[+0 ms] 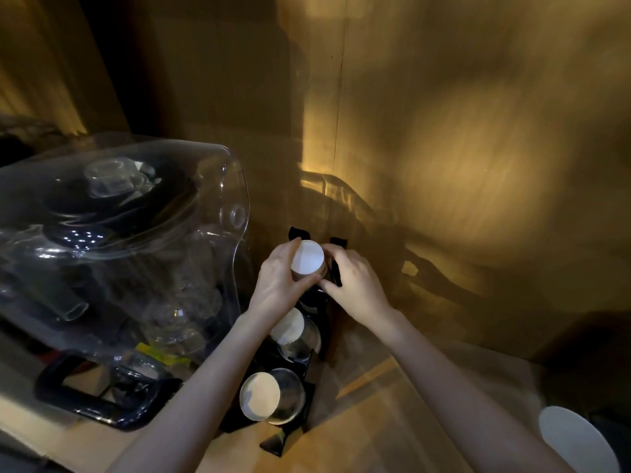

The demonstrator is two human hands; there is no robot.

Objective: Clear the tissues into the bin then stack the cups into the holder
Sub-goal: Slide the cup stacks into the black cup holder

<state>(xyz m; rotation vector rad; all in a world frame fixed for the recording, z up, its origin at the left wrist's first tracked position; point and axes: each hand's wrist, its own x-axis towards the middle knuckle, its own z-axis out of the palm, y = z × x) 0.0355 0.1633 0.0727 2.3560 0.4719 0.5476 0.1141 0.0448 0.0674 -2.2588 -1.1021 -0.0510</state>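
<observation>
The left hand [278, 278] grips the upper cup [307, 260], seated in the top slot of the black holder [319, 322]. The right hand [355, 285] clasps the holder's frame. Two cups [271, 396] occupy the lower slots.

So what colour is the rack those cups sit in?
Black: the holder shows dark against the wooden wall in the head view.

Both hands, the left [278, 278] and the right [356, 285], cover the sides of the top cup [307, 257], so only its white end shows. The black holder [322, 312] is mostly hidden behind cups and forearms. A white round object [573, 438] is cut by the lower right edge. Contents under the clear cover [119, 233] blur into reflections.
</observation>
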